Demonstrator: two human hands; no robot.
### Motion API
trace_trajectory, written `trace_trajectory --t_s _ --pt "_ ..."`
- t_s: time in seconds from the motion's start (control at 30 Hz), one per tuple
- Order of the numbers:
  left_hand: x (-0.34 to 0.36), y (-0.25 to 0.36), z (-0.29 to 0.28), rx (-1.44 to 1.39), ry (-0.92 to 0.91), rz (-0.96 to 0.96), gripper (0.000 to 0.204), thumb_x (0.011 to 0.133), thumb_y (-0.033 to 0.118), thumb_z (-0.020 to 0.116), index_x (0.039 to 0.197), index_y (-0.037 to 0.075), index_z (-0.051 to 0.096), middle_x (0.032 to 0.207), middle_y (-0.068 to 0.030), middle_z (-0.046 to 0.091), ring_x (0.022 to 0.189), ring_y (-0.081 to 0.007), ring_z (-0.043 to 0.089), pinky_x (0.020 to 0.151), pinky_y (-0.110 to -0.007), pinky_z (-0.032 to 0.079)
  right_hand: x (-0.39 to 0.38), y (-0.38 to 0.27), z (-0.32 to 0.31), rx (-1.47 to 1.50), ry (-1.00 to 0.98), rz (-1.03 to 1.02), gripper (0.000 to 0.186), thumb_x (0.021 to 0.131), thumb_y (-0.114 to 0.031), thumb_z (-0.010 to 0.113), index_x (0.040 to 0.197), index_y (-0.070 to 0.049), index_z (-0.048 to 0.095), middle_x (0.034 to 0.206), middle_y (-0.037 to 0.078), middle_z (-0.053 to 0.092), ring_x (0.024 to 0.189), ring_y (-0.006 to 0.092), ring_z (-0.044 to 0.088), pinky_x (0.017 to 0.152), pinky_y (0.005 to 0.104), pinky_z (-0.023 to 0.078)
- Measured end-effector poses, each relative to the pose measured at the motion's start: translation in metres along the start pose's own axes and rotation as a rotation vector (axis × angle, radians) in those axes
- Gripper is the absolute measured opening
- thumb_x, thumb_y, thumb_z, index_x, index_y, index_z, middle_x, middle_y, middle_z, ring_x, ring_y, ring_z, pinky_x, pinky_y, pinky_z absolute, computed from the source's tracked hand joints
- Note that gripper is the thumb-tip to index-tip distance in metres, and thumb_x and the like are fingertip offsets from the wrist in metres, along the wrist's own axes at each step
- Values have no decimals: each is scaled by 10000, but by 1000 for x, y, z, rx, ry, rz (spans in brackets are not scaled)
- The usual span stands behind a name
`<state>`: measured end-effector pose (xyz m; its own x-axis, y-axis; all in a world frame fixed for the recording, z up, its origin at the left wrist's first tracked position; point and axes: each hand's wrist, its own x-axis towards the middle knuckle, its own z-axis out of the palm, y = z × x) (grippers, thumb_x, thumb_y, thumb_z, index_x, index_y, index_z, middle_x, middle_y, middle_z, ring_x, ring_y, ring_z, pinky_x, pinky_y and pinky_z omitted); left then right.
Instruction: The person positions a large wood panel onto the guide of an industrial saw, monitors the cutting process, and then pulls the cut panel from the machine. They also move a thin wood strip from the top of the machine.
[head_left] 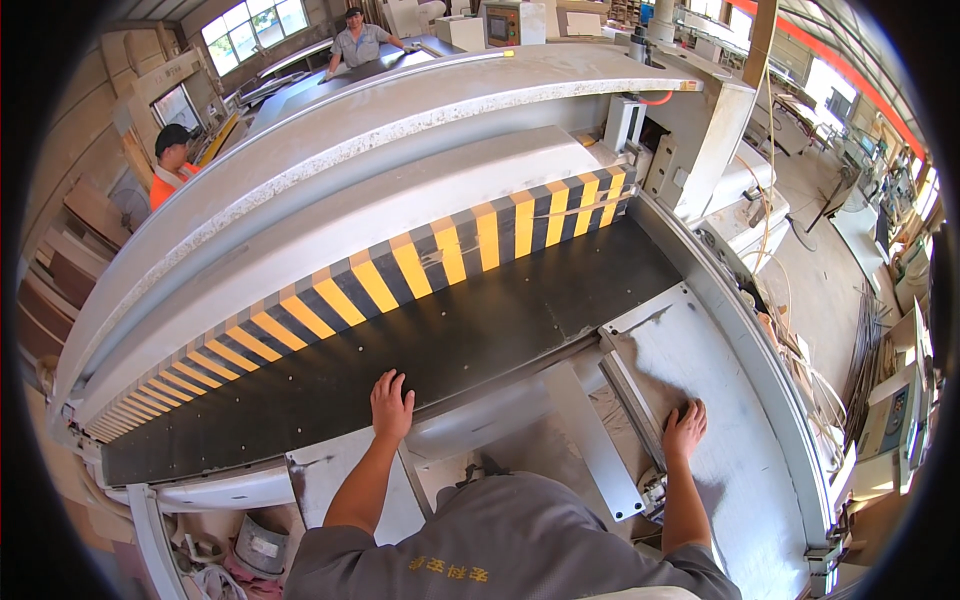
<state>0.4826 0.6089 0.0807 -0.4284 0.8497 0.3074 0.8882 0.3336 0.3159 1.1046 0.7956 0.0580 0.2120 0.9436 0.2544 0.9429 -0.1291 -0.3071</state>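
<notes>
In front of me is a large panel saw with a long black bed dotted with small pale spots. Along the bed's far side runs a beam guard striped yellow and black. My left hand rests at the bed's near edge, fingers stretched out and a little bent, holding nothing. To the right, my right hand lies on a worn grey metal side table, beside a metal guide rail. Its fingers are apart with nothing in them. No board or panel lies on the bed.
A raised fence borders the side table. A narrow support arm crosses the gap before me. Two other people stand beyond the machine, one in orange, one in grey. Hoses and cables hang at right.
</notes>
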Motion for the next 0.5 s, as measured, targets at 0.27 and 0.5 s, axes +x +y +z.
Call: trace_trajectory --t_s 0.27,0.5 --pt "1 0 -1 -8 -10 -11 456 991 288 661 1391 83 585 1521 -130 511 1433 -363 439 1206 -503 341 0 1 0 -7 -19 8 507 984 -273 640 1414 -25 539 1556 173 485 1483 350 395 1242 474 285" --pt "0 -1 1 5 -12 -15 458 992 295 661 1391 83 587 1521 -128 511 1433 -360 441 1211 -500 340 0 0 0 -13 -24 5 512 983 -269 640 1423 -32 529 1561 168 481 1487 345 390 1245 471 272"
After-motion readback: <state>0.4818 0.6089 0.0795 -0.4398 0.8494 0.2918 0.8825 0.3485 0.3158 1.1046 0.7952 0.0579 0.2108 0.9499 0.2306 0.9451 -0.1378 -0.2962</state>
